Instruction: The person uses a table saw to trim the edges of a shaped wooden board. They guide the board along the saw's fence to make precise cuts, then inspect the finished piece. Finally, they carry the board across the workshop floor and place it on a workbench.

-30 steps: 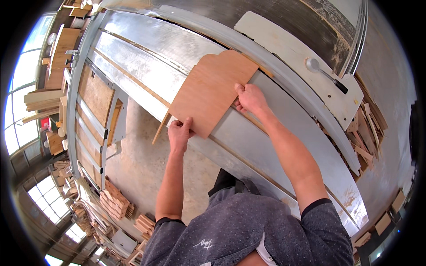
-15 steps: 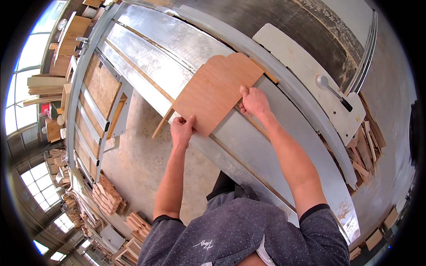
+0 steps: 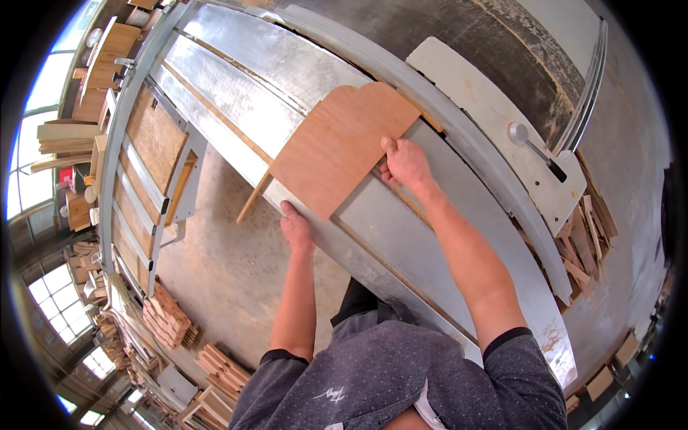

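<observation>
a woodworking shop spreads out below, with a dusty concrete floor (image 3: 229, 251) and stacks of cut wood pieces (image 3: 168, 319) near the lower left under the windows. nearest the viewer, both forearms come up from a grey speckled shirt toward a long metal saw table (image 3: 401, 236) that runs slantwise across the view. the left hand (image 3: 295, 226) rests at the near lower corner of a thin brown plywood panel (image 3: 344, 147), its fingers pressed together and laid flat against the panel's edge. the right hand (image 3: 407, 163) sits at the panel's right edge, fingers close together and curled over that edge, thumb side toward the board; whether it pinches the edge or only pushes on it cannot be told. the panel lies flat on the table, its near part between the two hands, its curved top end pointing away toward the white fence (image 3: 494, 118) with its black-handled lever (image 3: 534, 147). a narrow wood strip (image 3: 252, 199) pokes out from under the panel's left side, past the table's edge. the panel looks light and fairly stiff, though thin enough to flex, and its smooth face would likely slide easily on the metal; the straight side edges near the corners seem the safest places to hold it. beyond the fence lies a heap of offcuts (image 3: 584, 236), and further left an open frame with chipboard sheets (image 3: 154, 136).
</observation>
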Motion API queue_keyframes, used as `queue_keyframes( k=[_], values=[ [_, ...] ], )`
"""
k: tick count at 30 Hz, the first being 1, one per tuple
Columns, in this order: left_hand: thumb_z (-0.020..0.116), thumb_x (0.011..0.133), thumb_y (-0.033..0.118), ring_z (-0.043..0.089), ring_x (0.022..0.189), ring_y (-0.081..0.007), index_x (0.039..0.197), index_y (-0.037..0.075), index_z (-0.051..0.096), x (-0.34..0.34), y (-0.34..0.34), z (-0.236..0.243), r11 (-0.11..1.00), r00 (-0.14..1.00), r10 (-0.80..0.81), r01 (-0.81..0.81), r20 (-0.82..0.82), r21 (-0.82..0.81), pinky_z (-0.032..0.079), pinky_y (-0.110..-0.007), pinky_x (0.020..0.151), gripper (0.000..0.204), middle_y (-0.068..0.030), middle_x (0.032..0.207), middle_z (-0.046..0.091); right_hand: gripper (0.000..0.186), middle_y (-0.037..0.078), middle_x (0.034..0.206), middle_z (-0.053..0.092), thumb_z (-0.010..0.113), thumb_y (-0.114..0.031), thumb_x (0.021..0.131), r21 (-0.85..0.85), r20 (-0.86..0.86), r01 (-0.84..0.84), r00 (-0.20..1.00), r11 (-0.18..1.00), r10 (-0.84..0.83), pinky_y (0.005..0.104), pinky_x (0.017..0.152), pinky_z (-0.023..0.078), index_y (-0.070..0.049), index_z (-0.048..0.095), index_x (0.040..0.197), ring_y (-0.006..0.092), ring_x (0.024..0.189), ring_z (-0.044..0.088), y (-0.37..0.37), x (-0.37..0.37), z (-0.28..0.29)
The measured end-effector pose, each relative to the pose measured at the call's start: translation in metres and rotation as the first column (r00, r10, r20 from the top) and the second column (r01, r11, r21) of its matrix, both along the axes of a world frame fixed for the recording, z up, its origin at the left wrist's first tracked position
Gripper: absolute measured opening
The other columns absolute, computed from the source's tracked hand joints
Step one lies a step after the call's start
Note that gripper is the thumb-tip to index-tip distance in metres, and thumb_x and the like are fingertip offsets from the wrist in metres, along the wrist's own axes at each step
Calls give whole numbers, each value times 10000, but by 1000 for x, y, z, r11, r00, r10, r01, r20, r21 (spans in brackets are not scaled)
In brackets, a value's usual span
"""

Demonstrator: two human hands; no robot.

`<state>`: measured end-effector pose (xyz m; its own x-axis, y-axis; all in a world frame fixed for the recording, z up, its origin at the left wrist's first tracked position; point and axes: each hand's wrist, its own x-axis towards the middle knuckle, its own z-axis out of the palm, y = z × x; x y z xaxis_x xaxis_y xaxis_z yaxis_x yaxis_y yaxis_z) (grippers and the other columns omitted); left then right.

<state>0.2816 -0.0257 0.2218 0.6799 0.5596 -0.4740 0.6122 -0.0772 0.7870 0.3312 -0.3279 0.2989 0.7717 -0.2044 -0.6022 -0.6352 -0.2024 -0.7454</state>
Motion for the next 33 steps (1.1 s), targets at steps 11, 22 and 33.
queue_keyframes(
  k=[11,22,33],
  values=[
    [391,1061,570,672,1065,-429,1096,-118,657,-11,-11,11,957,986,-166,167,-23,237,495,-483,919,739,-310,1075,709,444,117,778,714,472,-373,1086,85,-109,89,991,992,-79,314,522,570,39,635,1106,177,568,685,3,12,8],
    [448,1056,493,632,1096,-478,1126,-120,601,-39,-16,29,963,982,-172,183,-73,195,472,-495,949,635,-351,1136,665,443,130,781,695,506,-382,1076,141,-48,140,990,980,-134,310,495,560,42,634,1084,182,571,678,15,22,14],
    [434,1087,371,615,1040,-493,1136,-125,569,-90,-32,60,955,961,-273,267,34,128,462,-514,930,516,-348,1090,644,422,103,812,681,579,-405,1041,157,-2,228,973,961,-231,308,547,575,14,624,1020,186,636,698,34,31,31]
  ],
)
